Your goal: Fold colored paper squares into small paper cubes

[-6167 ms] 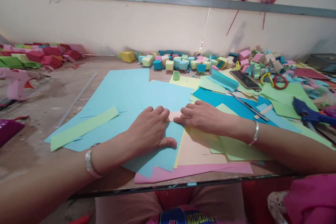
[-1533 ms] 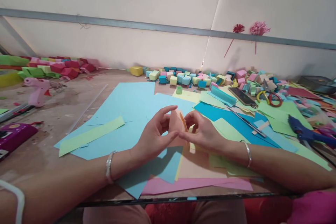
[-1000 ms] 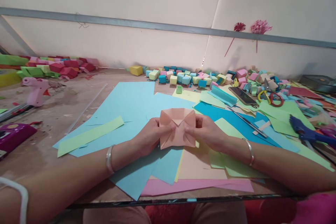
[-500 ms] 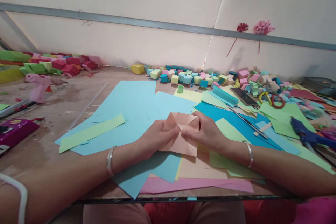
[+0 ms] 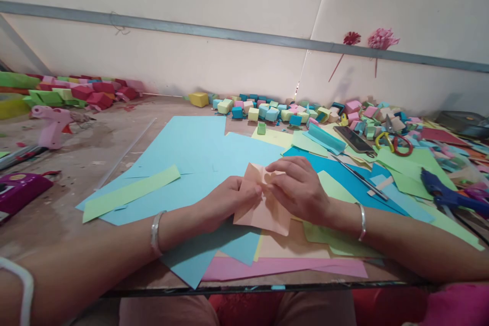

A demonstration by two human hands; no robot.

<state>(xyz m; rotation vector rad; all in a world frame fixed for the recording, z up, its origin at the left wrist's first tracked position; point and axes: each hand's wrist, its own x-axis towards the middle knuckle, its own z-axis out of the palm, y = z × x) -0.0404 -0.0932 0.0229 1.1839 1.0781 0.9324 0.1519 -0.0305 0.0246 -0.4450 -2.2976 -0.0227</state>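
Observation:
Both my hands hold a partly folded peach paper piece (image 5: 263,209) just above the sheets at the table's front middle. My left hand (image 5: 225,201) pinches its left side with curled fingers. My right hand (image 5: 300,188) lies over its top right, fingers bent down onto the folds and hiding that part. Under them lie light blue sheets (image 5: 191,153), a peach sheet (image 5: 294,244) and a pink sheet (image 5: 290,267). A silver bangle sits on each wrist.
A light green strip (image 5: 130,192) lies left of my hands. Small paper cubes (image 5: 263,107) line the back wall. A phone (image 5: 357,138), scissors (image 5: 395,141), a blue glue gun (image 5: 445,191) and paper scraps crowd the right. A pink glue gun (image 5: 51,122) stands far left.
The peach piece was pressed flat, then lifted and opened toward me. Now it is tilted lower, and my right hand has come over its top.

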